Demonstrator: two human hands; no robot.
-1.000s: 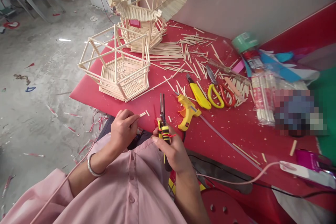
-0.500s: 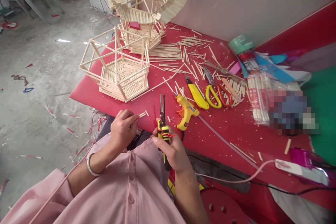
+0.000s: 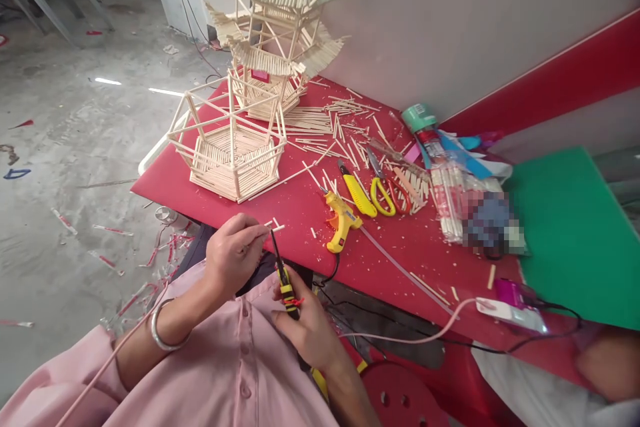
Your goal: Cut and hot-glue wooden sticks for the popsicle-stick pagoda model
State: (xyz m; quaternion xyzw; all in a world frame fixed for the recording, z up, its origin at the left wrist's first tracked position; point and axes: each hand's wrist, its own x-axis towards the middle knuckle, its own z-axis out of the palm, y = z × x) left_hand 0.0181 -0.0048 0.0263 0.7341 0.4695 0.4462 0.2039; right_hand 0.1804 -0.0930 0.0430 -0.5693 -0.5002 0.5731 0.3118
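My left hand (image 3: 231, 255) is closed in a pinch on thin wooden sticks (image 3: 275, 225), whose pale ends show just past the fingertips. My right hand (image 3: 309, 327) grips long-nose pliers (image 3: 285, 280) with black and yellow handles and a red tie. Their slim dark jaws point up to the left fingertips, close to the sticks; whether they touch cannot be made out. Beyond the hands stands a six-sided open frame (image 3: 235, 173) built of sticks. A yellow glue gun (image 3: 343, 221) lies to the right of the pliers.
Behind the frame rises a tiered stick pagoda (image 3: 273, 47). Loose sticks (image 3: 310, 121), a yellow cutter (image 3: 358, 193) and yellow-handled scissors (image 3: 383, 197) lie on the red table (image 3: 380, 267). Bagged sticks (image 3: 449, 203) are at right. A cord (image 3: 420, 337) crosses the near edge. Another person's arm (image 3: 610, 363) shows lower right.
The pliers have swung from upright to tilted left, their jaws now at the left fingertips and narrower in view. The camera view has shifted, and a person's arm has appeared at lower right.
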